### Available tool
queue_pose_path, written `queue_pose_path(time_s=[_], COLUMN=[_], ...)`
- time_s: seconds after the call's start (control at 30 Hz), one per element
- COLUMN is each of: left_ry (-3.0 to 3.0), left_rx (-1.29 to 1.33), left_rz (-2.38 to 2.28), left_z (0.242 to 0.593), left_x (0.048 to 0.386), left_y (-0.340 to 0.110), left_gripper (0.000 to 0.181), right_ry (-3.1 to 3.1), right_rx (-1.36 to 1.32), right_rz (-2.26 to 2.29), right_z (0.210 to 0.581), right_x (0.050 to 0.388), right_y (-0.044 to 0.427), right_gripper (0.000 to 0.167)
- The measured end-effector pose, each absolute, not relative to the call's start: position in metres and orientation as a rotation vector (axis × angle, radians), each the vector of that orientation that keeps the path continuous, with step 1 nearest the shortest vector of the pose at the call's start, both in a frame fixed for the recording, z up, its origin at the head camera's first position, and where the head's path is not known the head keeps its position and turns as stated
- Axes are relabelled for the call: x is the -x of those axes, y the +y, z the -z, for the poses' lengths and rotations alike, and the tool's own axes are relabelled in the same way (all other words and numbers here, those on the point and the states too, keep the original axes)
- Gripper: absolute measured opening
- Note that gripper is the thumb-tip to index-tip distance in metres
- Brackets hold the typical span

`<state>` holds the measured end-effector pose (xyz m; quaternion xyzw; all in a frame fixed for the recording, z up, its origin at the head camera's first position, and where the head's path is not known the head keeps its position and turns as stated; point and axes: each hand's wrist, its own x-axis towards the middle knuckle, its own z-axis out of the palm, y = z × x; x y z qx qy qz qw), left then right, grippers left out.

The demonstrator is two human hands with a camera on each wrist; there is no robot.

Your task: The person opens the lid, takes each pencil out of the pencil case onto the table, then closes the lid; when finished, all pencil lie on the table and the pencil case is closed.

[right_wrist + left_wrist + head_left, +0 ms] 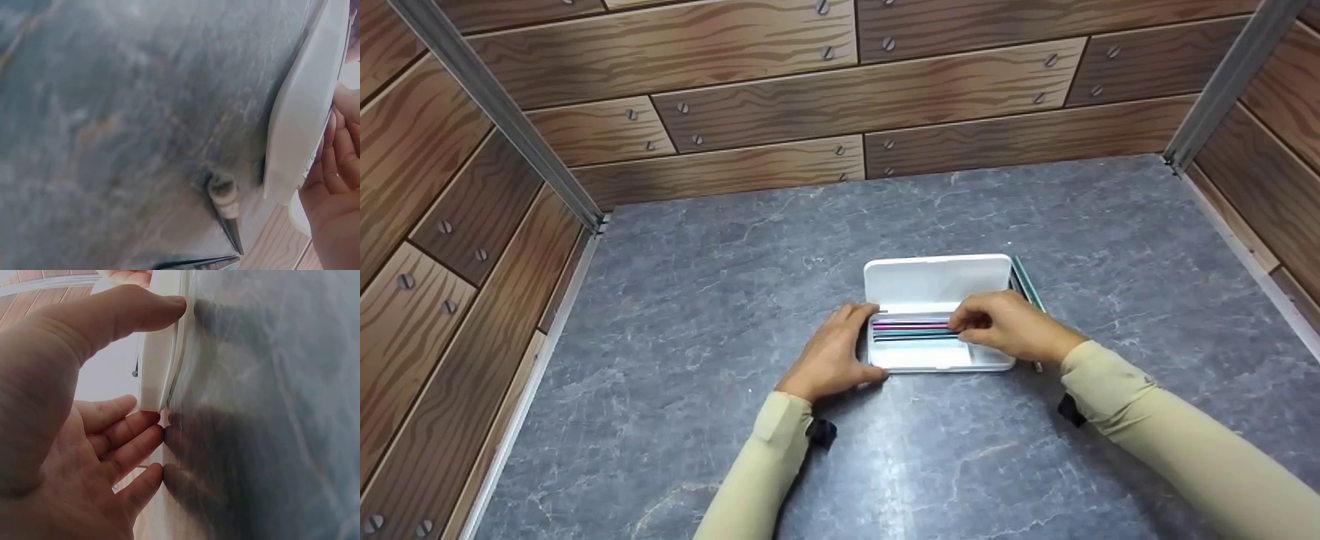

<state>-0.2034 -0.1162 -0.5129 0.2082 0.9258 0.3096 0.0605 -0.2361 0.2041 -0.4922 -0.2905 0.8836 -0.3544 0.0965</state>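
An open white case [915, 367] lies on the grey surface with its lid [937, 281] tilted back. Several thin pencils, pink, teal and dark, lie side by side in it. Around the case's left end curls the left hand [832, 356], thumb at the front edge and fingers at the back corner; its thumb also touches the white case [157, 354] in the left wrist view. The right hand [1012, 326] is over the right part of the case, fingers bent at the pencils' right ends; its fingertips are partly hidden, so a grip is not certain.
Beside the case's right end, more pencils [1027, 283] lie on the surface, partly behind the right hand; their ends [225, 197] show in the right wrist view. Wood-patterned walls [765, 112] enclose the back and sides, with metal posts at the corners.
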Motion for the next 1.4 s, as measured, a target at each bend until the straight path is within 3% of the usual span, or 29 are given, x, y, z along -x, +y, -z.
queue_pose_path(time_s=[0.7, 1.07, 1.4], left_ry=[2.812, 2.815, 2.805], left_rx=[-0.653, -0.646, -0.644], left_rz=[-0.939, -0.943, -0.936], left_z=[0.513, 0.514, 0.514], left_x=[0.205, 0.204, 0.205], left_y=[-0.116, -0.116, -0.116], left_gripper=[0.101, 0.1, 0.1], right_ry=[2.705, 2.7, 2.758], right_rx=[0.904, 0.821, 0.527], right_rz=[0.893, 1.204, 1.554], right_z=[0.484, 0.487, 0.476], right_x=[0.236, 0.226, 0.216], right_y=[0.205, 0.212, 0.232], right_gripper=[0.009, 0.013, 0.015])
